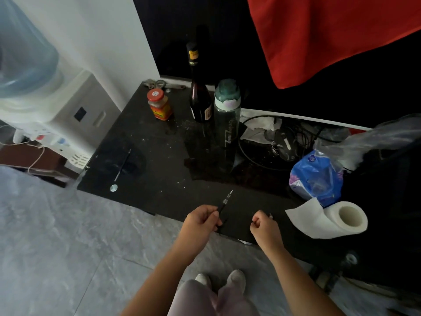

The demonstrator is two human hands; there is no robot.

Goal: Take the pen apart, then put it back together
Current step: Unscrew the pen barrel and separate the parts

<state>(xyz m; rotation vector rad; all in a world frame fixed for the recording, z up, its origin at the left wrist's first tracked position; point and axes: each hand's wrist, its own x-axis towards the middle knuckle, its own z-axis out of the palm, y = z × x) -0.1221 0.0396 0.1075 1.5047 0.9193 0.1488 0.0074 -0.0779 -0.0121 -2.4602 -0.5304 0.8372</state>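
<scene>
Head view: one wide frame looking down at both hands over the near edge of a dark table (pixel 159 160).
Pen: the pen (pixel 225 201) is in the left hand (pixel 201 222), its pointed tip aimed up and away over the table; a clear section shows behind the tip, and the dark rear end pokes out below the palm.
Left grip: narrow, thumb and fingers pinched round the barrel's middle.
Right grip: the right hand (pixel 264 224) is curled nearly into a fist, well apart from the pen; a small glint at its knuckles may be a pen part, but I cannot tell.
Step in hand: likely the start of unscrewing, or just after a small piece has come off.
Doing it well: keep the barrel steady in the left hand, bring the right to the tip section, turn it gently, and lay loose parts on the table so that none rolls off the edge.
Readable writing: the tall green-capped bottle (pixel 227 124) bears script down its side, not sharp enough to read.
Other labels: the red-lidded jar (pixel 158 104) and the dark wine bottle (pixel 200 96) carry labels too blurred to read.
Nearby: a paper roll (pixel 330 218) lies just right of the hands.
</scene>
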